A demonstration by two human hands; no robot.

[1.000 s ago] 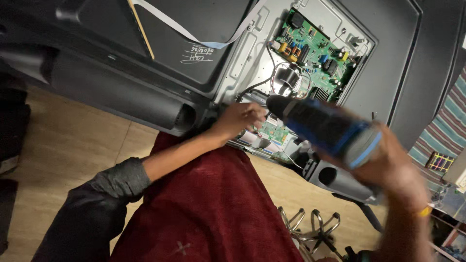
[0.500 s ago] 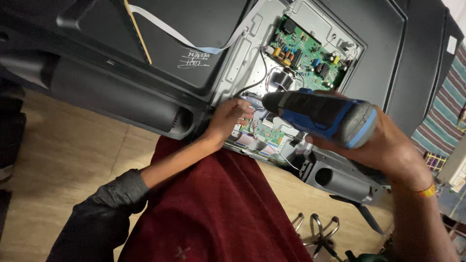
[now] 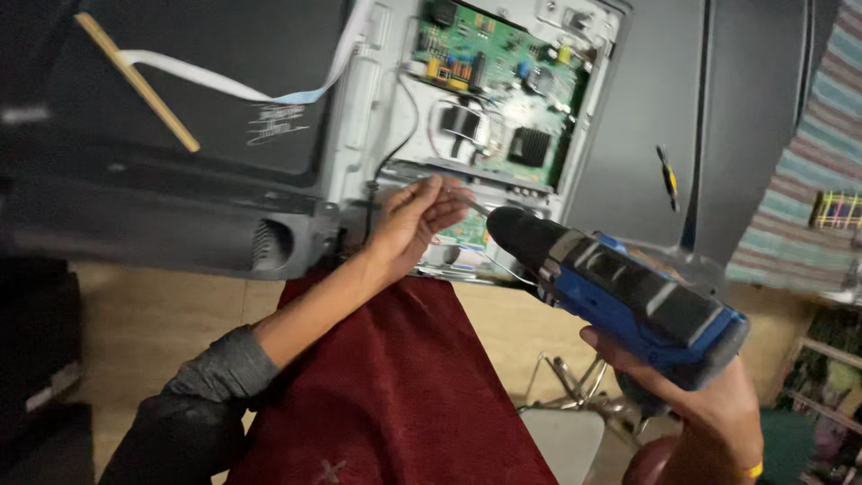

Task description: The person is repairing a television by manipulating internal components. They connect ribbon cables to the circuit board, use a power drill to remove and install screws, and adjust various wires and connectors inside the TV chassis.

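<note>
My right hand (image 3: 696, 404) grips the handle of a blue and black cordless drill (image 3: 620, 292), its black chuck pointing up-left. My left hand (image 3: 413, 220) reaches forward, fingertips pinched on the thin metal bit (image 3: 474, 203) at the drill's tip. Just behind lies the opened back of a flat television (image 3: 359, 144), with a green circuit board (image 3: 503, 90) bare in a grey metal frame. Black wires (image 3: 395, 153) run down beside the board.
A white ribbon cable (image 3: 224, 85) and a thin wooden stick (image 3: 135, 79) lie on the dark rear panel. A dark red cloth (image 3: 386, 395) covers my lap. A metal stool base (image 3: 575, 386) stands on the tan floor, a striped cloth (image 3: 808, 162) hangs at right.
The drill has pulled back and down to the right, away from the board. My left hand stayed near the board and now pinches the bit. The view has shifted closer.
</note>
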